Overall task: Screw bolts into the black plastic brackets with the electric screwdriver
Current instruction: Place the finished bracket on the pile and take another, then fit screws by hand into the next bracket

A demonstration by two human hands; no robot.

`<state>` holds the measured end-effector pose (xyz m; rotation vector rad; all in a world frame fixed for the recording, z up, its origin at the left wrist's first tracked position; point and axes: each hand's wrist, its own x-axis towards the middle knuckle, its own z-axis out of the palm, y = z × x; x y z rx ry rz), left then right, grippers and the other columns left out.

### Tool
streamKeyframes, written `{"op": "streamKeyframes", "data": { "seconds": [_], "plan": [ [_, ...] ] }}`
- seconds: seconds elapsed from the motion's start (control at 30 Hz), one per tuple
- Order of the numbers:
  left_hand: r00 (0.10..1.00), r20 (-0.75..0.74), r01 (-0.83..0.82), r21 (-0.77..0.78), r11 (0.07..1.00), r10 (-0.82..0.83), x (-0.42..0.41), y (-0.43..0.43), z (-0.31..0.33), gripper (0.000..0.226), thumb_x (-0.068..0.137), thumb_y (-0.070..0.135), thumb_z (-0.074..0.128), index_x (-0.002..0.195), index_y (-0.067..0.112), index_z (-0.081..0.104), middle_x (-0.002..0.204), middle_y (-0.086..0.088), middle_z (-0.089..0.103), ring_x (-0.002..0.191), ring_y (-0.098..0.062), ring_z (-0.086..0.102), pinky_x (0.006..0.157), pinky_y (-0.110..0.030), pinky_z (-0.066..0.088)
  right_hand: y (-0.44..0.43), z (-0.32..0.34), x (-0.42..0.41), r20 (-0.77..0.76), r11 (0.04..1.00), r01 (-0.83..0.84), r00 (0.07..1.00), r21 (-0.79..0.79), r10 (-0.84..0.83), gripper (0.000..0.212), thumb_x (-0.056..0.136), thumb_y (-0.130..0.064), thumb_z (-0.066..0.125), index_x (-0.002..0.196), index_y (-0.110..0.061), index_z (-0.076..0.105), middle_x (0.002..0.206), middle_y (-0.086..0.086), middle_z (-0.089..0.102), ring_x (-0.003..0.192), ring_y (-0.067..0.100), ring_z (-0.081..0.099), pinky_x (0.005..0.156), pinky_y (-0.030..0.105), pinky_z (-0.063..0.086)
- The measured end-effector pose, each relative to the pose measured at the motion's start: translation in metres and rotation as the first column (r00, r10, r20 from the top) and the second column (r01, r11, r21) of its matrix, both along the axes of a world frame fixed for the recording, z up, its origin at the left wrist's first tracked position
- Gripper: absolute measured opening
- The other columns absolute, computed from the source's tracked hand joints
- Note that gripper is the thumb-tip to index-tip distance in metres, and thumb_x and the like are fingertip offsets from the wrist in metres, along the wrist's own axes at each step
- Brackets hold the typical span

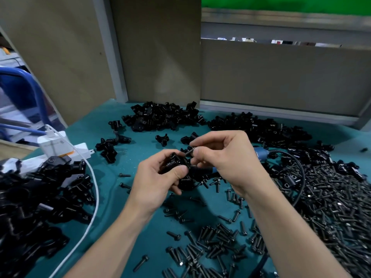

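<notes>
Fingers [207, 141] on bolt and bracket
Left hand [158, 177] grips a black bracket [174, 160]; right hand [226, 157] pinches a bolt [189, 151] just above the left fingers.

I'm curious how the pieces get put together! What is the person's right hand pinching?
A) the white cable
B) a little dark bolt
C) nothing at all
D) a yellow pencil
B: the right hand pinches a little dark bolt between thumb and fingertip, close to the black bracket that the left hand grips.
</notes>
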<state>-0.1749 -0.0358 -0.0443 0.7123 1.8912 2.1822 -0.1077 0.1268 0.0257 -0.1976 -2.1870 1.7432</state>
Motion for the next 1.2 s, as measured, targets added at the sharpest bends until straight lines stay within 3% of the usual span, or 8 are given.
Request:
{"op": "streamKeyframes", "data": {
  "seconds": [0.2, 0.4, 0.53, 0.7, 0.87, 0.93, 1.03, 1.2],
  "plan": [
    [0.996, -0.055, 0.068, 0.000, 0.998, -0.068, 0.002, -0.001, 0.001, 0.027, 0.088, 0.011, 0.076, 0.100, 0.034, 0.081, 0.068, 0.007, 0.066, 0.058, -0.009, 0.054, 0.049, -0.025, 0.052, -0.004, -0.006, -0.002, 0.029, 0.994, 0.045, 0.998, 0.096, -0.048, 0.012, 0.083, -0.008, 0.084, 0.078, -0.018, 0.080, 0.068, 0.009, 0.075, 0.057, 0.020, 0.067, 0.067, 0.052, 0.060],
    [0.995, -0.041, 0.089, 0.017, 0.996, -0.088, 0.000, -0.002, -0.001, 0.030, 0.092, 0.007, 0.074, 0.103, 0.033, 0.081, 0.077, 0.001, 0.072, 0.060, -0.011, 0.056, 0.051, -0.026, 0.054, -0.008, -0.013, -0.005, -0.007, 0.999, -0.048, 0.999, -0.024, 0.048, 0.016, 0.083, 0.002, 0.081, 0.076, -0.012, 0.080, 0.062, 0.010, 0.069, 0.054, 0.015, 0.059, 0.056, 0.024, 0.050],
    [0.996, -0.036, 0.077, 0.010, 0.997, -0.077, -0.001, -0.003, -0.004, 0.025, 0.092, 0.012, 0.073, 0.107, 0.031, 0.080, 0.078, -0.002, 0.070, 0.062, -0.012, 0.057, 0.052, -0.026, 0.054, -0.007, -0.016, -0.006, -0.002, 0.993, -0.080, 0.997, -0.091, 0.080, 0.019, 0.083, 0.006, 0.079, 0.074, -0.011, 0.080, 0.058, 0.009, 0.065, 0.051, 0.013, 0.058, 0.052, 0.019, 0.047],
    [0.989, -0.129, 0.068, -0.077, 0.995, -0.077, 0.000, -0.003, -0.006, 0.026, 0.095, 0.029, 0.064, 0.115, 0.040, 0.076, 0.077, 0.012, 0.069, 0.061, -0.013, 0.054, 0.051, -0.030, 0.048, -0.008, -0.018, -0.008, 0.031, 0.998, -0.044, 0.998, -0.050, 0.046, 0.014, 0.081, 0.001, 0.083, 0.075, -0.011, 0.080, 0.070, 0.022, 0.069, 0.058, 0.017, 0.056, 0.059, 0.028, 0.050],
    [0.981, -0.180, 0.070, -0.051, 0.996, -0.078, 0.003, -0.003, -0.004, 0.027, 0.098, 0.014, 0.061, 0.107, 0.033, 0.079, 0.076, 0.021, 0.070, 0.065, 0.005, 0.062, 0.061, -0.006, 0.044, -0.010, -0.020, -0.008, 0.101, 0.995, 0.002, 0.995, 0.097, -0.012, 0.012, 0.082, -0.014, 0.086, 0.073, -0.017, 0.079, 0.063, 0.001, 0.067, 0.055, 0.011, 0.051, 0.057, 0.030, 0.043],
    [0.982, -0.177, 0.045, -0.087, 0.995, -0.060, 0.001, -0.005, -0.005, 0.026, 0.095, 0.017, 0.063, 0.107, 0.034, 0.079, 0.087, 0.017, 0.076, 0.077, 0.002, 0.067, 0.071, -0.013, 0.050, -0.011, -0.019, -0.008, 0.127, 0.963, 0.014, 0.991, 0.270, -0.050, 0.020, 0.088, -0.027, 0.082, 0.069, -0.022, 0.075, 0.055, -0.007, 0.061, 0.048, 0.006, 0.045, 0.050, 0.023, 0.038],
    [0.976, -0.210, 0.012, -0.168, 0.986, -0.048, 0.000, -0.006, -0.008, 0.031, 0.094, 0.022, 0.063, 0.115, 0.041, 0.076, 0.108, 0.011, 0.079, 0.101, -0.013, 0.074, 0.091, -0.041, 0.059, -0.017, -0.021, -0.009, 0.134, 0.898, 0.042, 0.985, 0.438, -0.112, 0.038, 0.097, -0.036, 0.069, 0.062, -0.020, 0.066, 0.045, -0.010, 0.049, 0.041, 0.007, 0.040, 0.041, 0.017, 0.031],
    [0.973, -0.227, 0.005, -0.178, 0.984, -0.046, -0.003, -0.007, -0.007, 0.028, 0.093, 0.029, 0.062, 0.114, 0.042, 0.076, 0.105, 0.008, 0.079, 0.096, -0.024, 0.074, 0.092, -0.056, 0.058, -0.019, -0.023, -0.008, 0.163, 0.915, 0.003, 0.984, 0.404, -0.075, 0.039, 0.102, -0.038, 0.060, 0.067, -0.020, 0.063, 0.050, -0.007, 0.056, 0.044, 0.005, 0.044, 0.046, 0.020, 0.035]
  ]
}}
